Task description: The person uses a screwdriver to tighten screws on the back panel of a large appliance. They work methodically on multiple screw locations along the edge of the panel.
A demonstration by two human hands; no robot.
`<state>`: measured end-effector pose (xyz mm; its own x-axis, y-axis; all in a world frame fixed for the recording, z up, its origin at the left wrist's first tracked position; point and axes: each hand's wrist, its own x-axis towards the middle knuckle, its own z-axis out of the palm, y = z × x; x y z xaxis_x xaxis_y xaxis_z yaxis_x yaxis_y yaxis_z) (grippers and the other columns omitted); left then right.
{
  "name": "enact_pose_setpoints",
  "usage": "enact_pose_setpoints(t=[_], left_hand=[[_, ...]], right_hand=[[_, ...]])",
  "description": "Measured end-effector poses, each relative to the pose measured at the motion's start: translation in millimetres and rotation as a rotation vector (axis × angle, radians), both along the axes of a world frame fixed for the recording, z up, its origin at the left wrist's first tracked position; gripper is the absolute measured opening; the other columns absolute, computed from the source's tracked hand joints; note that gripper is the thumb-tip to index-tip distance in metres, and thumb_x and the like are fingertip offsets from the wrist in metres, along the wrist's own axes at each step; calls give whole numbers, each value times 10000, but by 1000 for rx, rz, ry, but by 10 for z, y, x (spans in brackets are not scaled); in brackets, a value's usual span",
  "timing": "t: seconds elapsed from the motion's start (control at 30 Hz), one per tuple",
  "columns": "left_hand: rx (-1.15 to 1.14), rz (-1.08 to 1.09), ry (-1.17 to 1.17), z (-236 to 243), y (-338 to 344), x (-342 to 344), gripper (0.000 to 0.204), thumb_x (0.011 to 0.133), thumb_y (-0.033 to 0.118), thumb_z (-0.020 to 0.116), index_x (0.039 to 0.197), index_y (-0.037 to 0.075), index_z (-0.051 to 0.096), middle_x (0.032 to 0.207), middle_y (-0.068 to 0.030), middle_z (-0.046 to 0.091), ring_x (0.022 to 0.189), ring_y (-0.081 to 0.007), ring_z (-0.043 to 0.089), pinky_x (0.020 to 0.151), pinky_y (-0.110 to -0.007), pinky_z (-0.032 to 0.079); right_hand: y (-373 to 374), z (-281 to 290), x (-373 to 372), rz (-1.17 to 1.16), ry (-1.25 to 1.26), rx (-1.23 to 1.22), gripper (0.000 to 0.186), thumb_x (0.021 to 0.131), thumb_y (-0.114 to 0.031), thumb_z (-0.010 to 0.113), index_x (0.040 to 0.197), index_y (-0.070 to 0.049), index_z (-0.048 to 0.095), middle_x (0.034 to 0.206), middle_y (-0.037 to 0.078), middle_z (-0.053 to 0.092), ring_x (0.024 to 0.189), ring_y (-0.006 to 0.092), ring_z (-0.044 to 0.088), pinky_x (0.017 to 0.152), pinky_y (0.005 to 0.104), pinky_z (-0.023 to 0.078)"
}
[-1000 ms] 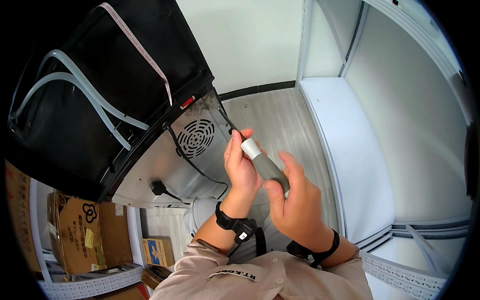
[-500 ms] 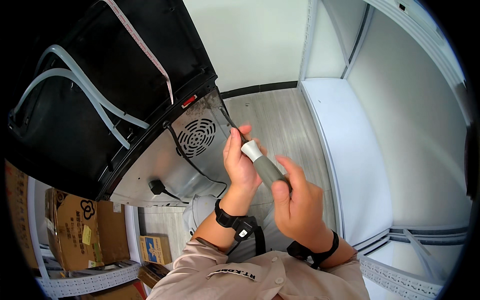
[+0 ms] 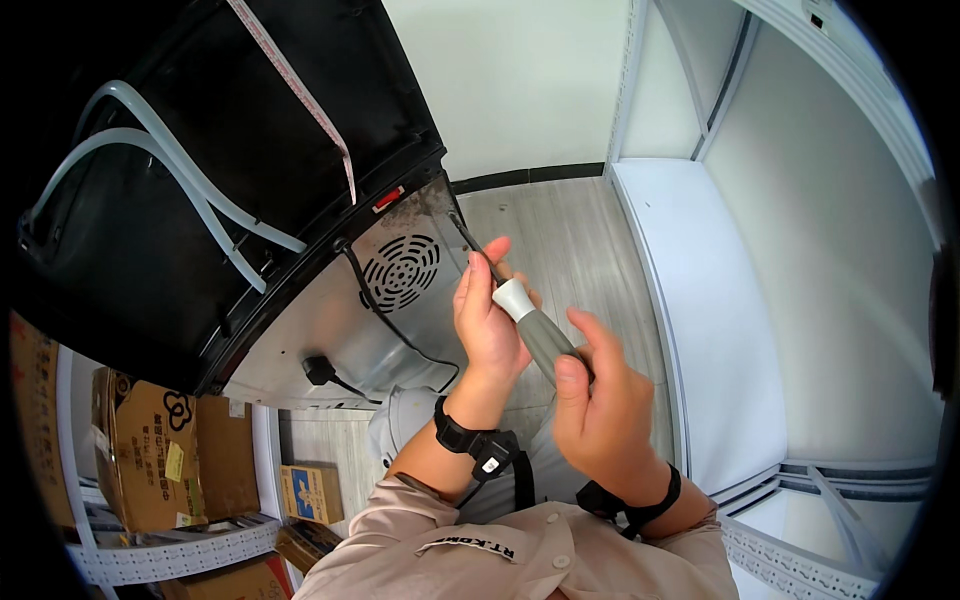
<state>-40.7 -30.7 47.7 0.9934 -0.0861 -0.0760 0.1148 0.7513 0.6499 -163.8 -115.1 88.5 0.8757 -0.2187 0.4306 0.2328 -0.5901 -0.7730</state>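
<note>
Pale wood-look floor point(image 3: 560, 230) and white shelving point(image 3: 700, 330) fill the bkgd of the head view, w/ cardboard boxes point(image 3: 150, 450) stacked on a rack lower left. Big black appliance point(image 3: 200, 170) is tipped over at upper left, its silvery metal back panel point(image 3: 330, 320) facing the person, round vent grille point(image 3: 400, 270) in it, black cable point(image 3: 380, 310) running down the panel to a plug point(image 3: 318, 370), and two clear hoses point(image 3: 170, 170) looped over the black body. Both hands are up in the middle of the frame. Right hand point(image 3: 600, 410) is closed around the grey handle of a screwdriver point(image 3: 530, 325), thumb on top. Left hand point(image 3: 485, 315) sits just beside it w/ fingers loosely curled, fingertips pinching the thin dark shaft right above the white collar. So the tool's long axis runs diagonal, handle low-right in the right hand, tip pointing up-left toward the edge of the back panel by the grille. Left hand is the nearer one to the panel, right hand is further back toward the body. Can't tell if the tip actually touches the panel edge, it's tiny and half hidden behind the left fingers. Black wrist straps point(image 3: 470, 445) on both arms, beige sleeves at the bottom.
</note>
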Motion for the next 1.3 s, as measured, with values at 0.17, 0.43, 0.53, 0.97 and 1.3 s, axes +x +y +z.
enact_pose_setpoints(t=[0.17, 0.43, 0.53, 0.97, 1.3], left_hand=[[-32, -83, 59, -40, 79, 54, 365, 993, 527, 535, 915, 181, 619, 575, 61, 402, 461, -87, 332, 449, -277, 278], [-116, -49, 51, -72, 92, 59, 411, 1009, 474, 533, 922, 73, 568, 641, -36, 521, 512, -140, 481, 459, -289, 396], [-42, -81, -126, -57, 66, -74, 388, 1013, 437, 526, 883, 74, 574, 637, -33, 521, 512, -135, 471, 477, -294, 404], [-87, -43, -79, -140, 7, -188, 547, 995, 548, 510, 1108, 18, 586, 643, -9, 508, 571, -118, 520, 533, -282, 451], [60, -74, -146, -110, 50, -223, 479, 986, 511, 555, 1015, 33, 578, 665, -37, 577, 546, -117, 559, 514, -262, 464]], right_hand=[[83, 48, 13, -22, -306, -117, 437, 865, -156, 709, 1237, 24, 568, 1022, 219, 612, 834, 274, 658, 608, 315, 517], [56, -92, 28, -55, -251, -231, 443, 846, -208, 733, 1203, 16, 597, 765, 90, 609, 568, 214, 601, 463, 306, 445], [21, -43, 56, -26, -229, -176, 435, 848, -209, 732, 1198, 15, 603, 731, 70, 600, 528, 208, 585, 437, 310, 426], [76, -72, 79, -76, -281, -201, 405, 876, -130, 700, 1218, 35, 559, 971, 145, 615, 683, 259, 635, 494, 327, 496], [132, 56, 28, 25, -236, -208, 413, 849, -90, 683, 1221, 42, 561, 1183, 219, 557, 831, 335, 669, 670, 346, 547]])
